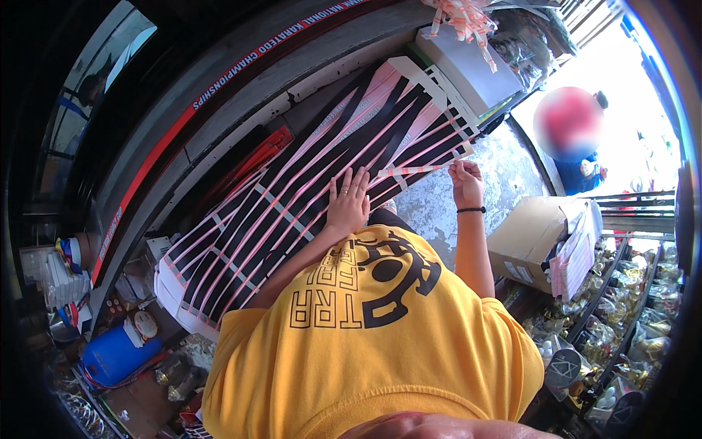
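Observation:
Across my front lies a long stack of black printed strips (281,207) with thin pink-and-white edges between them, joined by white crosswise bands. My left hand (349,199) rests flat on these strips, fingers stretched out, a ring on one finger. Off the right end of the stack, my right hand (466,181) pinches the end of a narrow pink-and-white strip (415,170). That narrow strip runs taut from the right fingers back toward the left hand, slanting over the black strips. Where its other end lies cannot be made out.
At the far right a white box (468,67) stands beside a bundle of pink-white scraps (468,22). A cardboard box (523,238) holds papers. Racks of bagged trophies (643,314) line the right. A blue container (121,358) sits lower left. One person (570,139) is beyond.

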The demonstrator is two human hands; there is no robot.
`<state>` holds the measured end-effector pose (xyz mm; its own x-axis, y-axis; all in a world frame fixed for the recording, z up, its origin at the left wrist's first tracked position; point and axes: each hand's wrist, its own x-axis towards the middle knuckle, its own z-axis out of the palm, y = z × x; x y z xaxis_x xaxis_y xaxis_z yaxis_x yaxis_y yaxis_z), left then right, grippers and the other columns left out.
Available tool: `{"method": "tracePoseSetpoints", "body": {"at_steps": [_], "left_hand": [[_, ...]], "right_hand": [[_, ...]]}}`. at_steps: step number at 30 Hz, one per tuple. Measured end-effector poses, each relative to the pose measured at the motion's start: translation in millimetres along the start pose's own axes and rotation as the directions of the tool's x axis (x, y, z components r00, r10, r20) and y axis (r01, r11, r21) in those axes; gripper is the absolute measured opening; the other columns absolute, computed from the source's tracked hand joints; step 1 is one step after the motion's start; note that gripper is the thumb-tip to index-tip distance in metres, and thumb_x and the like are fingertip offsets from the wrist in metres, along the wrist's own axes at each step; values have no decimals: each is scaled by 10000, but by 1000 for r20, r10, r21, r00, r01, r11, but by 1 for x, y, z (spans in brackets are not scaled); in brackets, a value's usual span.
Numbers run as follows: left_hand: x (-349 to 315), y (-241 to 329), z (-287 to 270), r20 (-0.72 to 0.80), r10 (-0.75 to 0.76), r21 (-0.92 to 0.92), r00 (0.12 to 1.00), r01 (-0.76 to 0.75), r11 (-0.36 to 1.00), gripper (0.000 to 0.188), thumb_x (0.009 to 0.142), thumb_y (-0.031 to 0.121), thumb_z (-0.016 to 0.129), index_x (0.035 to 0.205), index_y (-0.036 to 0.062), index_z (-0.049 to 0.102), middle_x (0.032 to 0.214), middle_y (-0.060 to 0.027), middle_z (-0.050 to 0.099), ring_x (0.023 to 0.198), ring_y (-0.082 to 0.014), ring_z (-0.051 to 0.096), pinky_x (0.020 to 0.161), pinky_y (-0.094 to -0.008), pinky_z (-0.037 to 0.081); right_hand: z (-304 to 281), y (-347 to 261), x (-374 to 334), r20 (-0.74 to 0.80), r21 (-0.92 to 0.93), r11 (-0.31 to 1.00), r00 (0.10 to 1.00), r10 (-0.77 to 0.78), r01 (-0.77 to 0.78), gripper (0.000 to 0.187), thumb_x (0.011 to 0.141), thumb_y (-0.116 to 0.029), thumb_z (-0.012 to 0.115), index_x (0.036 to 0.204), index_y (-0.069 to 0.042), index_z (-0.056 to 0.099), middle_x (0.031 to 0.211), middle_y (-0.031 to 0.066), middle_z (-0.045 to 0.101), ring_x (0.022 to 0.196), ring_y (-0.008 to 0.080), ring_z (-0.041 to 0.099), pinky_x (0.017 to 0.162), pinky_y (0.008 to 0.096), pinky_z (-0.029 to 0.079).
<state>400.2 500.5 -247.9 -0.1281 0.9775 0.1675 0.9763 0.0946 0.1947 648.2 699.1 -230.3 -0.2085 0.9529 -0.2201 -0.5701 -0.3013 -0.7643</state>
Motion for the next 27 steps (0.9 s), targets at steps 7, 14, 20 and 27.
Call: {"method": "tracePoseSetpoints", "body": {"at_steps": [7, 14, 20, 27], "left_hand": [[0, -1, 2, -4, 0, -2, 1000, 0, 1000, 616, 962, 297, 434, 1530, 107, 293, 1600, -46, 268, 1480, -278, 224, 1170, -583, 135], [-2, -2, 4, -1, -7, 8, 1000, 7, 1000, 616, 966, 304, 426, 1537, 120, 281, 1599, -38, 273, 1480, -268, 230, 1172, -577, 133], [-2, -3, 4, -12, -7, -6, 1000, 7, 1000, 611, 971, 301, 418, 1538, 121, 277, 1602, -31, 265, 1483, -260, 221, 1176, -567, 132], [-4, -3, 5, -10, 12, 10, 1000, -12, 1000, 614, 970, 294, 425, 1538, 114, 275, 1604, -30, 258, 1484, -265, 216, 1172, -584, 128]], "right_hand": [[-11, -4, 4, -61, 5, 1000, 998, 10, -10, 84, 891, 60, 631, 917, -14, 601, 928, 123, 685, 817, 218, 681, 773, 346, 581], [-32, 6, 16, -107, 26, 998, 993, 56, -53, 111, 890, 77, 615, 942, -17, 586, 958, 134, 671, 812, 217, 670, 759, 344, 576], [-38, 15, 15, -236, 78, 991, 963, 128, -113, 100, 900, 53, 623, 934, -30, 581, 935, 106, 646, 801, 197, 635, 769, 314, 550], [-24, 11, 20, -229, 7, 1000, 974, 0, 2, 82, 905, 54, 617, 937, -14, 583, 938, 123, 651, 794, 206, 640, 760, 320, 554]]}}
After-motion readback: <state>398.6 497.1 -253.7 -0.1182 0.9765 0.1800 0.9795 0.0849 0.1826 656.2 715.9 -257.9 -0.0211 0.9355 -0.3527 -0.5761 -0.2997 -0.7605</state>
